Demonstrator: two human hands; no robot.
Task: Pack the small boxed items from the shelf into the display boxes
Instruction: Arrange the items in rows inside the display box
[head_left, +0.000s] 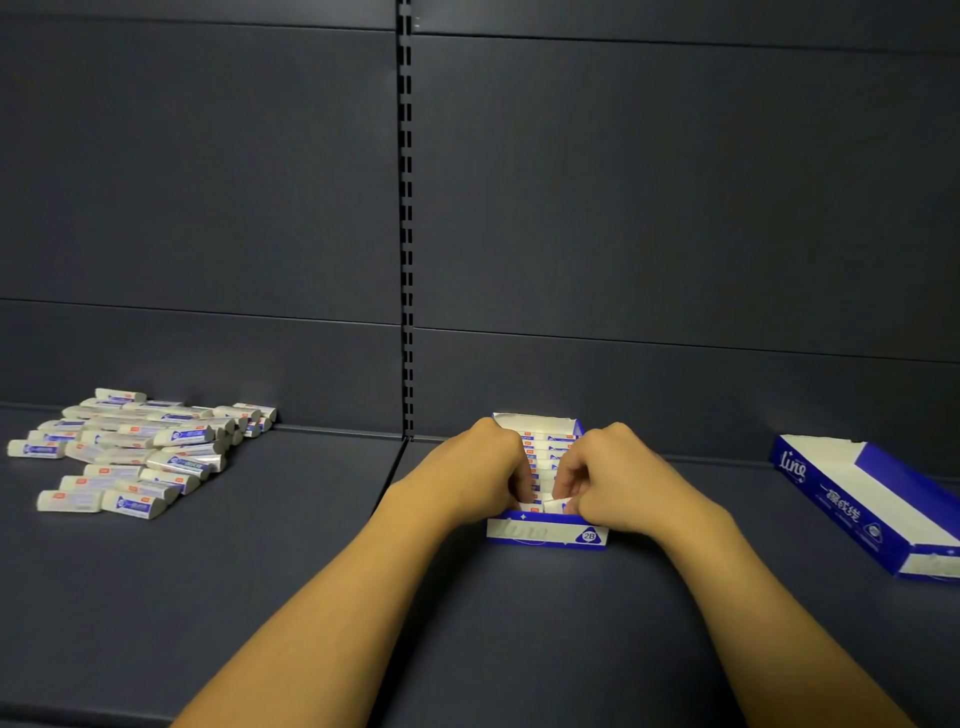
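Note:
A blue and white display box (545, 535) stands on the dark shelf in the middle, with a row of small white boxed items (545, 449) packed inside. My left hand (480, 470) curls over the box's left side, fingers down among the items. My right hand (605, 475) curls over the right side and pinches a small white boxed item (557, 505) near the box's front end. A heap of loose small boxed items (135, 452) lies on the shelf at the far left. A second display box (872, 499), blue and white, lies at the right edge.
The dark shelf surface (285, 561) stretches between the heap and the middle box. A slotted upright (407, 208) divides the dark back panels behind the box.

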